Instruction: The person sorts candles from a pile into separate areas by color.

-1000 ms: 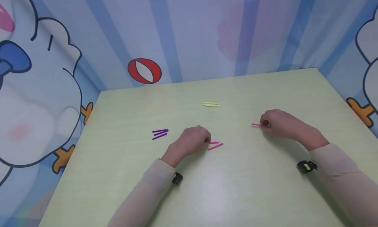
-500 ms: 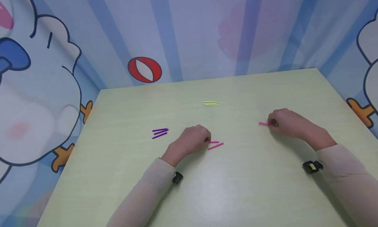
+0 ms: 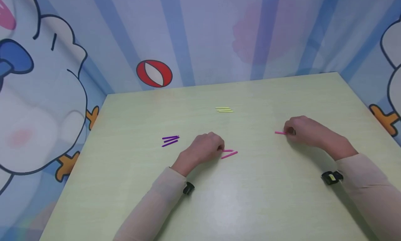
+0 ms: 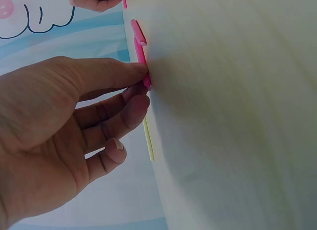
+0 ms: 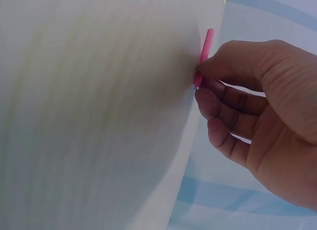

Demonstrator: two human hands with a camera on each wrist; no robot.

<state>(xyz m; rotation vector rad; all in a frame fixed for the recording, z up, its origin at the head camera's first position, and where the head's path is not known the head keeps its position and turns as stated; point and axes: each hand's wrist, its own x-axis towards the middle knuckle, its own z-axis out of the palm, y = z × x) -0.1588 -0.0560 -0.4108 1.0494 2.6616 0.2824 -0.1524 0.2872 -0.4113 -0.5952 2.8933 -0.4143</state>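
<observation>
My left hand [image 3: 205, 148] pinches the end of a short pink stick [image 3: 227, 150] between thumb and index finger, low over the table. Just in front of it lies a second pink stick [image 3: 229, 155], set at a slant to the first. In the left wrist view the thumb covers part of the held pink stick [image 4: 140, 54], and the other fingers curl loosely below. Farther right, my right hand [image 3: 305, 130] pinches another pink stick [image 3: 280, 132], which points left from the fingertips. The right wrist view shows this pink stick [image 5: 207, 45] with its lower end between thumb and index finger.
Several purple sticks [image 3: 170, 141] lie grouped left of my left hand. Farther back is a small row of yellow sticks [image 3: 224, 109]. The pale table [image 3: 131, 199] ends at a printed fabric wall [image 3: 213, 35] behind and on both sides.
My right hand has moved to the right with its pink stick, then stayed nearly still while the stick's free end dipped slightly. The left hand holds its place.
</observation>
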